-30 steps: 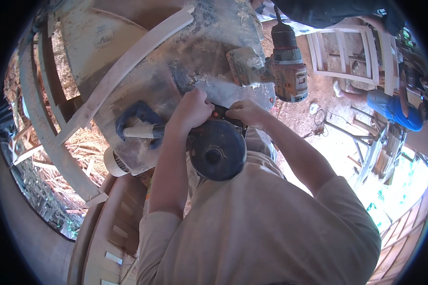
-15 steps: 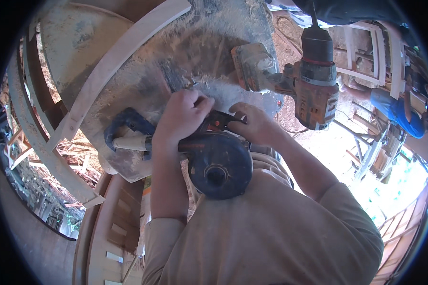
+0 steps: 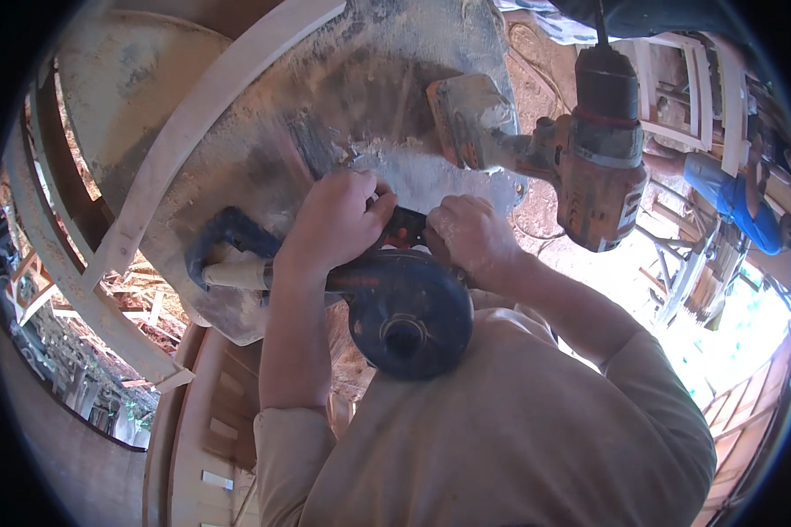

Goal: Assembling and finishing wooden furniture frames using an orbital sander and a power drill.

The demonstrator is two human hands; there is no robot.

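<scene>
A dark blue blower [image 3: 413, 321] with a round fan housing rests against my front, its light nozzle pointing left. My left hand [image 3: 334, 220] is closed at the left end of a black part with a red spot [image 3: 404, 227], just beyond the housing. At that part's right end my right hand [image 3: 475, 233] is closed too, its fingers curled over. Whether the black part is the blower's handle or a separate piece, I cannot tell. Right of my hands lies an orange and grey cordless drill [image 3: 598, 167], its bit pointing away and its dusty battery over the worktop.
The dusty worktop [image 3: 237, 176] bears a curved wooden strip [image 3: 193, 123] along its left side. A dark blue curved handle [image 3: 211, 241] lies beside my left forearm. More curved boards stand at the left, wooden frames at the far right. A person in blue [image 3: 747, 215] is over there.
My right hand has closed more around the right end of the black part. My left hand stays on it. The whole view has shifted slightly.
</scene>
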